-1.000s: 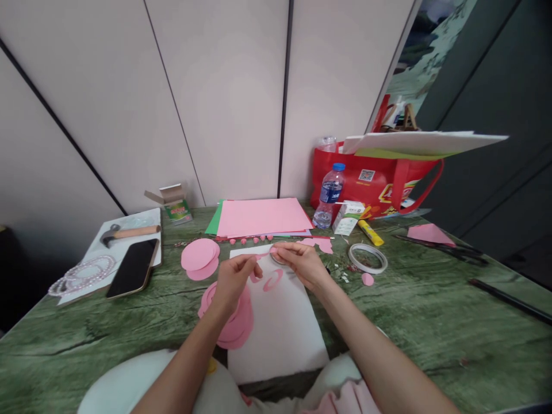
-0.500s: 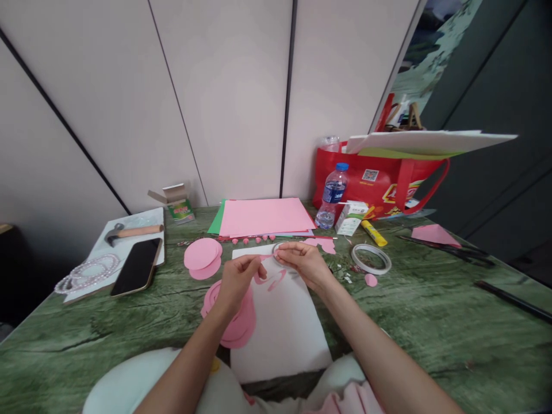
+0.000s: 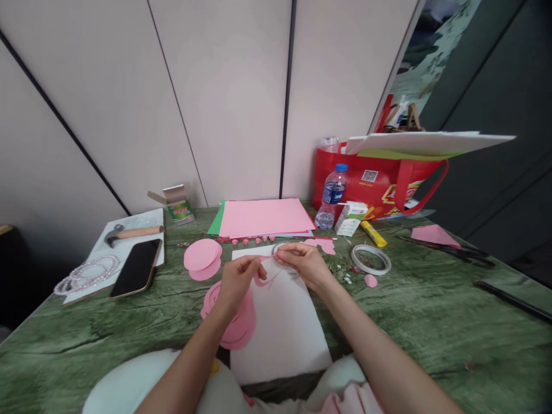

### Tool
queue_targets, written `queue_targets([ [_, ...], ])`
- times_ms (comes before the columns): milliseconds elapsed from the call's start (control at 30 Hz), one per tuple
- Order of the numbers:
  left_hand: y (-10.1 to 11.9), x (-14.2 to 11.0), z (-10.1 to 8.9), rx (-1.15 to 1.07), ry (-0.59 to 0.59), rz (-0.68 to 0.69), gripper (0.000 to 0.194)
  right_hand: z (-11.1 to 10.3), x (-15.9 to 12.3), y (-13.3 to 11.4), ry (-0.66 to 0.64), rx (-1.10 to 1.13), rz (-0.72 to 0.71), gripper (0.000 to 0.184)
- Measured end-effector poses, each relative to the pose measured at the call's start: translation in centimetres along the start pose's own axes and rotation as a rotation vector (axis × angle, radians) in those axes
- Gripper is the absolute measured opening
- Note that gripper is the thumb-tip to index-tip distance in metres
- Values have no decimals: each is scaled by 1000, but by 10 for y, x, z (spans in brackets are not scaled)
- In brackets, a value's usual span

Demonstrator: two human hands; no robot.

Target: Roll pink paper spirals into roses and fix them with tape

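Note:
Between my two hands runs a narrow pink paper strip (image 3: 268, 282), part of it hanging in a loop over a white board (image 3: 282, 339). My left hand (image 3: 242, 276) pinches the strip at its left end. The fingertips of my right hand (image 3: 304, 261) are closed on its other end, beside a roll of tape (image 3: 279, 248) that they partly cover. Below my left hand, pink spiral-cut paper pieces (image 3: 237, 330) overlap the board's left edge. Pink paper circles (image 3: 202, 255) lie farther left.
Pink paper sheets (image 3: 267, 215) lie at the back, with small pink rolled flowers (image 3: 259, 239) before them. To the right are another tape roll (image 3: 383, 267), a glue stick (image 3: 374, 234), a bottle (image 3: 332, 198) and scissors (image 3: 452, 248). A phone (image 3: 137, 267) and hammer (image 3: 138, 232) lie left.
The hanging part of the pink strip has shifted and uncurled into a wider loop. Both hands stay almost in place.

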State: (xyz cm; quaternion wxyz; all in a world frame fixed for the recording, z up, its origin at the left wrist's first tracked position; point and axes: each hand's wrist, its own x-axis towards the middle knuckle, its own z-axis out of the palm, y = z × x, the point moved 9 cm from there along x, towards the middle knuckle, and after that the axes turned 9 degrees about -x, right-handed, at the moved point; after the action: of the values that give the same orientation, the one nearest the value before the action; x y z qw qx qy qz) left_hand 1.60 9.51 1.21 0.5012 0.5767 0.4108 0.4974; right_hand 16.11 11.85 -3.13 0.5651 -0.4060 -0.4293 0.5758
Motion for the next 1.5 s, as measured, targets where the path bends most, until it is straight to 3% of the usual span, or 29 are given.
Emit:
queue_targets([
  [233,-2,2,3,-20,-33,-13,24,-1,0,-4,-42,-42,-11,27],
  [433,-5,1,-1,-43,14,-10,18,-6,0,-5,-15,-27,0,25],
  [933,-2,0,1,-25,-5,-1,23,-7,1,-7,26,-17,-31,21],
  [1167,-4,0,1,-48,-5,-22,20,0,0,-8,-36,-23,-31,23],
  [1500,6,-5,11,-30,-52,-38,26,-2,0,-5,-11,-39,-30,22],
])
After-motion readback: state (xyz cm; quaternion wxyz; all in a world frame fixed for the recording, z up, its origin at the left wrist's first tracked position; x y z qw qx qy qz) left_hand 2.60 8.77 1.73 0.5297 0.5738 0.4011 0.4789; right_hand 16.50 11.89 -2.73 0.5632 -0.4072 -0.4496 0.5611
